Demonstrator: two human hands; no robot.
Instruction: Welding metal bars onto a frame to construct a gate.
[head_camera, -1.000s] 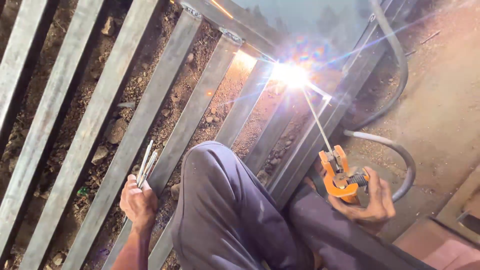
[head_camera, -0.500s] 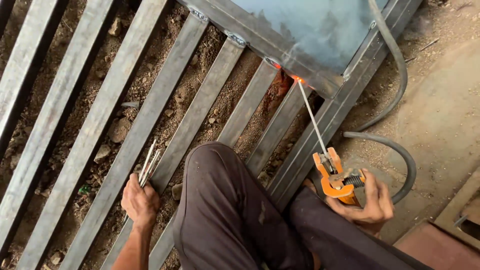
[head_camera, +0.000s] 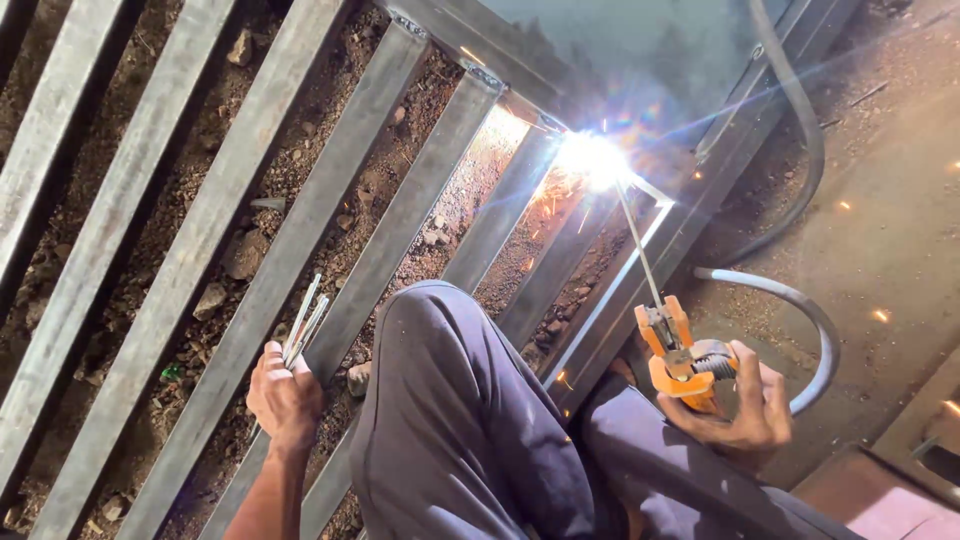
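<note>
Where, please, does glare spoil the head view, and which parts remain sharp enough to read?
In the head view, the welding arc burns out to white, with coloured flare and haze over the frame corner above it; sparks streak beside it. The right hand on the orange electrode holder and the left hand holding spare welding rods stay sharp; the left bars lie dimmer.

Stony dirt (head_camera: 250, 250) showing between the frame's bars, bare concrete floor (head_camera: 900, 200) right of the frame, reddish slab (head_camera: 870, 500) at its lower right
</note>
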